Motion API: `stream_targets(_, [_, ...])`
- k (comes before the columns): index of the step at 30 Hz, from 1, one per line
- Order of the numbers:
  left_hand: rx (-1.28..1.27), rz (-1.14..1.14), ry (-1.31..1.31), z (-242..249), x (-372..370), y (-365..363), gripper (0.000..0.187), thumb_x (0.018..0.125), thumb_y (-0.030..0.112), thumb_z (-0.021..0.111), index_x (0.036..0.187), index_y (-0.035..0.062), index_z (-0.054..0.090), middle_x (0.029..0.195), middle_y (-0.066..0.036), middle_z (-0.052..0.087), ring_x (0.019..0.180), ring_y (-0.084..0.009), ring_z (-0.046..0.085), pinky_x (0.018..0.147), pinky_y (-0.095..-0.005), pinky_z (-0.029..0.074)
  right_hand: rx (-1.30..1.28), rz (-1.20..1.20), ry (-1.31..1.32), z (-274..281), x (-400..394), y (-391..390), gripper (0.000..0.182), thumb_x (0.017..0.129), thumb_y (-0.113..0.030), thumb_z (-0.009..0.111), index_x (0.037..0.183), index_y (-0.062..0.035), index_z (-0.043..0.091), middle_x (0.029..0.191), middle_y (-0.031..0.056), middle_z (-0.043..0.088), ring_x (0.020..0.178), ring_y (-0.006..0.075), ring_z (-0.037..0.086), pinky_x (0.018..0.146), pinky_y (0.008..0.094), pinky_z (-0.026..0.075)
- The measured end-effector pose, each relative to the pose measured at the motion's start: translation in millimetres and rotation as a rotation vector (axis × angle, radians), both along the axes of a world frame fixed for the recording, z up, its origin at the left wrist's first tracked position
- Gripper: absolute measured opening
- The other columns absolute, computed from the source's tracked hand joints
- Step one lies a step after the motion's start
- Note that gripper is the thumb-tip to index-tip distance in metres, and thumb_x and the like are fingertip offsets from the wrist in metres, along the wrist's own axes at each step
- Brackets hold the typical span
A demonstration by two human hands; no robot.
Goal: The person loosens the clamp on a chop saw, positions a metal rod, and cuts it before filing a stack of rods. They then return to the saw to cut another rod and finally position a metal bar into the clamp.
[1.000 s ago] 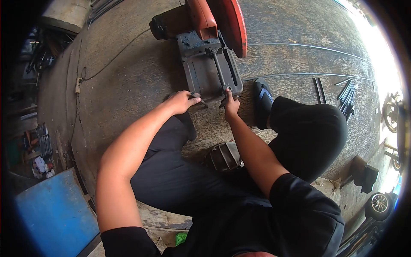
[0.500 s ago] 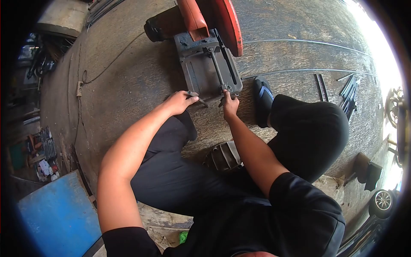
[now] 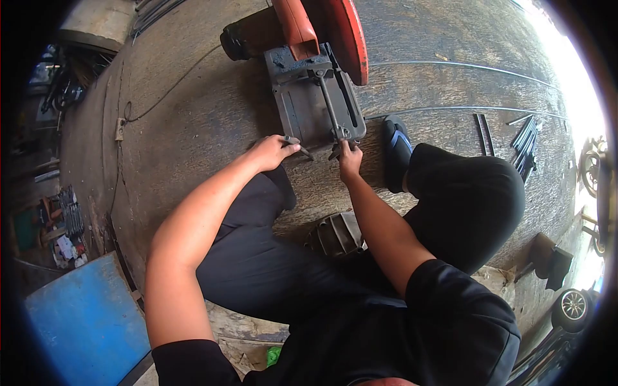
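Observation:
A red cut-off saw (image 3: 298,29) with a round red guard stands at the top centre on a grey metal base (image 3: 302,114). A long screw rod (image 3: 329,103) of its clamp runs along the base toward me. My left hand (image 3: 273,153) is closed around a dark, thin tool (image 3: 302,150), just off the base's near left corner. My right hand (image 3: 349,158) is closed at the near end of the screw rod, on the clamp handle (image 3: 336,152), which the fingers partly hide.
Two long thin rods (image 3: 463,107) lie on the wooden floor at right, near short dark bars (image 3: 524,145). A ribbed metal part (image 3: 338,235) sits between my legs. A cable (image 3: 170,90) crosses the left; a blue panel (image 3: 90,315) is lower left.
The view has shifted slightly. My right hand has turned a little at the clamp handle; my left hand keeps its hold on the dark tool.

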State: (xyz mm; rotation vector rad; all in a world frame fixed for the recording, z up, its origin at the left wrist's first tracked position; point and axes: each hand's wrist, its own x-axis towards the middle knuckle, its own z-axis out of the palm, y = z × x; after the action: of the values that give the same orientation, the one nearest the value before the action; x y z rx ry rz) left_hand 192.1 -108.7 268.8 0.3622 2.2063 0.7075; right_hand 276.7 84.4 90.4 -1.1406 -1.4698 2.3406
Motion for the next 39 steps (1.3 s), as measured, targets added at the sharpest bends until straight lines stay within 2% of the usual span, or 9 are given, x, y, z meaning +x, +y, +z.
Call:
stream_targets(6, [-0.005, -0.031, 0.013, -2, -2, 0, 0.039, 0.092, 0.044, 0.058, 0.117, 0.0164, 0.066, 0.113, -0.012, 0.067, 0.110, -0.0313, 0.060, 0.093, -0.0395, 0.046, -0.036, -0.067, -0.015, 6, 16, -12, 0.024, 0.088, -0.019, 0.067, 0.088, 0.0038, 0.060, 0.072, 0.0077, 0.063, 0.058, 0.0149, 0.058, 0.051, 0.0298, 0.046])
stream_targets(14, [-0.019, -0.054, 0.026, 2, -2, 3, 0.039, 0.093, 0.039, 0.058, 0.119, 0.0108, 0.064, 0.113, -0.013, 0.067, 0.110, -0.0278, 0.061, 0.094, -0.0375, 0.045, 0.031, -0.064, -0.090, 23, 19, -9, 0.028, 0.088, -0.023, 0.069, 0.089, 0.0033, 0.059, 0.068, 0.0068, 0.060, 0.055, 0.0135, 0.056, 0.049, 0.0293, 0.046])
stream_targets(17, [-0.036, -0.038, 0.003, 6, 0, 4, 0.039, 0.094, 0.033, 0.060, 0.120, 0.0041, 0.063, 0.113, -0.015, 0.067, 0.111, -0.0237, 0.060, 0.097, -0.0338, 0.044, -0.050, -0.082, -0.078, 8, 21, -11, 0.031, 0.085, -0.023, 0.072, 0.091, 0.0038, 0.059, 0.071, 0.0071, 0.059, 0.062, 0.0171, 0.059, 0.059, 0.0327, 0.049])
stream_targets(19, [-0.023, -0.045, 0.011, 6, 0, 3, 0.040, 0.094, 0.034, 0.060, 0.120, 0.0038, 0.063, 0.114, -0.016, 0.067, 0.112, -0.0243, 0.060, 0.097, -0.0339, 0.044, 0.299, -0.125, -0.163, 7, 20, -11, 0.038, 0.080, -0.024, 0.077, 0.097, 0.0042, 0.059, 0.085, 0.0086, 0.060, 0.083, 0.0208, 0.060, 0.072, 0.0370, 0.049])
stream_targets(23, [-0.042, -0.042, -0.011, 10, -1, 4, 0.041, 0.093, 0.035, 0.060, 0.121, 0.0048, 0.063, 0.115, -0.016, 0.066, 0.111, -0.0251, 0.060, 0.096, -0.0344, 0.044, 0.502, -0.328, -0.078, 40, 20, -13, 0.045, 0.074, -0.025, 0.079, 0.105, 0.0007, 0.061, 0.100, 0.0122, 0.060, 0.101, 0.0269, 0.056, 0.088, 0.0442, 0.044])
stream_targets(25, [-0.047, -0.033, -0.016, 10, -1, 5, 0.040, 0.093, 0.035, 0.060, 0.121, 0.0054, 0.063, 0.115, -0.016, 0.066, 0.111, -0.0251, 0.061, 0.096, -0.0345, 0.044, 1.110, -0.180, -0.151, 56, 20, -10, 0.047, 0.070, -0.027, 0.079, 0.110, -0.0078, 0.064, 0.109, 0.0111, 0.059, 0.107, 0.0320, 0.053, 0.091, 0.0456, 0.040])
stream_targets(28, [-0.031, -0.050, -0.001, 12, -1, 5, 0.039, 0.093, 0.036, 0.059, 0.120, 0.0072, 0.063, 0.115, -0.016, 0.066, 0.112, -0.0267, 0.060, 0.096, -0.0356, 0.044, 1.340, 0.162, -0.080, 56, 18, 0, 0.044, 0.069, -0.028, 0.077, 0.110, -0.0158, 0.066, 0.106, 0.0083, 0.062, 0.104, 0.0334, 0.056, 0.092, 0.0465, 0.039])
stream_targets(33, [-0.057, -0.100, 0.004, 21, 1, 12, 0.040, 0.093, 0.037, 0.057, 0.121, 0.0090, 0.063, 0.116, -0.016, 0.065, 0.114, -0.0311, 0.059, 0.097, -0.0381, 0.044, 1.157, 0.289, -0.005, 56, -14, 15, 0.031, 0.077, -0.029, 0.072, 0.104, -0.0170, 0.068, 0.097, 0.0041, 0.067, 0.097, 0.0257, 0.062, 0.085, 0.0425, 0.043])
stream_targets(39, [-0.038, -0.121, -0.007, 20, 4, 14, 0.041, 0.093, 0.038, 0.057, 0.122, 0.0092, 0.062, 0.117, -0.016, 0.065, 0.114, -0.0313, 0.059, 0.097, -0.0382, 0.044, 1.217, 0.741, -0.316, 83, -61, 52, 0.025, 0.078, -0.036, 0.064, 0.086, -0.0134, 0.072, 0.088, 0.0158, 0.070, 0.086, 0.0357, 0.067, 0.080, 0.0470, 0.052])
